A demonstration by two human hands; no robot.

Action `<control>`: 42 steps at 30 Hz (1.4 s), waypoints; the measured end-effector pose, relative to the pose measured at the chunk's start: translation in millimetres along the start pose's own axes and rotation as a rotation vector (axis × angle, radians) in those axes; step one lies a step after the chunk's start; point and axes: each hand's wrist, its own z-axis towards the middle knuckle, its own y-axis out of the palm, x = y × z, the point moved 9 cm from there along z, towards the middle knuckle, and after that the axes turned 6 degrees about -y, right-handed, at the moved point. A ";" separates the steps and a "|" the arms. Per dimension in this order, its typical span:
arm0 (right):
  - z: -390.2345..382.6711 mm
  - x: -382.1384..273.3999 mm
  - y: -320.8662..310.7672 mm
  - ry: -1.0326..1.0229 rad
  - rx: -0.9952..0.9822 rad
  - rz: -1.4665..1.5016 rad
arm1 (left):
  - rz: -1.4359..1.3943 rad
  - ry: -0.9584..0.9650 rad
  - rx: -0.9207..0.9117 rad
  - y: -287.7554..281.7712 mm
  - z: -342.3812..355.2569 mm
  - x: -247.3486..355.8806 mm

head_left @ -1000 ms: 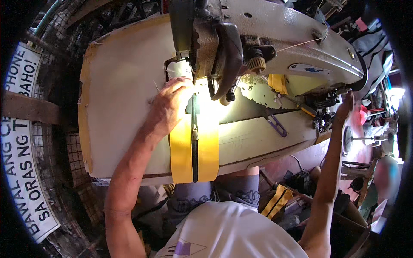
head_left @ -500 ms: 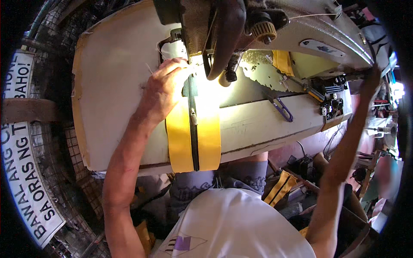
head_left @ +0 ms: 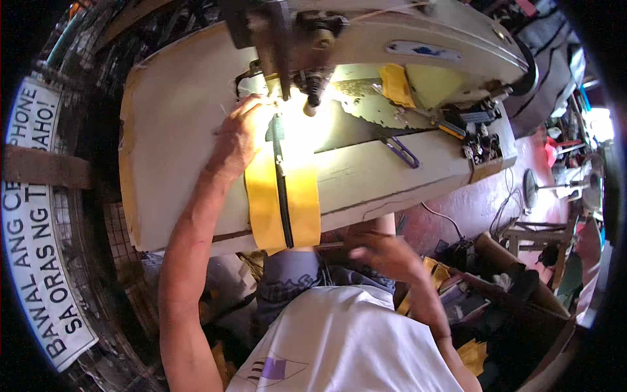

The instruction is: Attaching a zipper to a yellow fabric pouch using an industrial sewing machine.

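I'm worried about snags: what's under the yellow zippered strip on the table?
Pale table surface shows on both sides of the yellow zippered strip, whose near end reaches past the front edge. What lies directly beneath the strip is covered and cannot be seen.

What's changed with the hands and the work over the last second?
The right hand moved from the right end of the sewing machine, left and toward the body, to near the lap; it is motion-blurred, so any hold is unclear. The left hand stays beside the needle area, by the yellow zippered strip. The purple tool lies as before.
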 end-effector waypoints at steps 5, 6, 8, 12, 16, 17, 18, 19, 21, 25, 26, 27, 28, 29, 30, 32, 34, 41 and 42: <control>56.1 -17.8 62.0 -0.145 0.186 0.337 | 0.100 0.032 0.046 -1.9 -0.4 -0.7; 59.6 -16.3 76.8 -0.094 0.051 0.617 | 0.135 0.060 0.046 -0.9 -0.7 0.7; 29.1 -28.2 39.8 -0.110 0.141 0.776 | 0.146 0.022 0.085 3.2 -0.5 2.3; -16.3 -9.6 -128.8 0.064 0.557 0.158 | 0.478 -0.240 0.281 19.0 -31.7 33.2; 9.3 -107.2 -238.7 -0.336 0.953 -0.703 | 0.695 -0.218 0.416 22.5 -42.2 46.6; 26.1 -113.8 -230.0 -0.205 0.936 -0.918 | 0.725 -0.254 0.366 24.9 -38.2 46.4; 37.3 -121.2 -222.9 -0.067 0.914 -1.139 | 0.713 -0.261 0.377 22.7 -35.8 46.7; 39.7 -131.6 -206.8 -0.142 0.966 -1.259 | 0.608 -0.243 0.322 27.2 -34.1 40.2; 52.9 -149.1 -162.8 -0.346 0.990 -1.326 | 0.529 -0.261 0.225 16.8 -34.3 31.3; 90.0 -153.8 -104.6 -0.828 0.624 -1.005 | 0.417 -0.162 0.104 7.1 -28.3 32.9; 103.0 -159.1 -97.2 -0.922 0.578 -0.913 | 0.424 -0.168 0.109 -0.6 -27.3 32.9; 127.8 -153.0 -100.6 -0.816 0.468 -0.759 | 0.318 -0.158 0.091 -2.4 -24.9 30.5; 134.5 -151.2 -99.9 -0.815 0.466 -0.764 | 0.211 -0.148 0.073 -2.8 -23.3 26.8; 140.9 -151.3 -98.7 -0.822 0.455 -0.763 | 0.178 -0.129 0.047 -2.7 -23.3 22.8; 145.9 -150.2 -97.5 -0.827 0.444 -0.762 | 0.180 -0.132 0.052 -5.7 -21.8 17.0; 148.3 -147.6 -98.4 -0.824 0.485 -0.749 | 0.131 -0.009 0.031 -6.9 -18.8 17.5; 148.0 -147.6 -98.8 -0.826 0.538 -0.713 | 0.094 0.012 0.014 -9.5 -18.1 12.0; 142.0 -152.1 -98.0 -0.911 0.548 -0.685 | 0.088 0.049 -0.103 -9.4 -17.6 7.3; 142.8 -151.7 -98.4 -0.887 0.532 -0.680 | 0.085 0.050 -0.109 -7.4 -18.2 5.8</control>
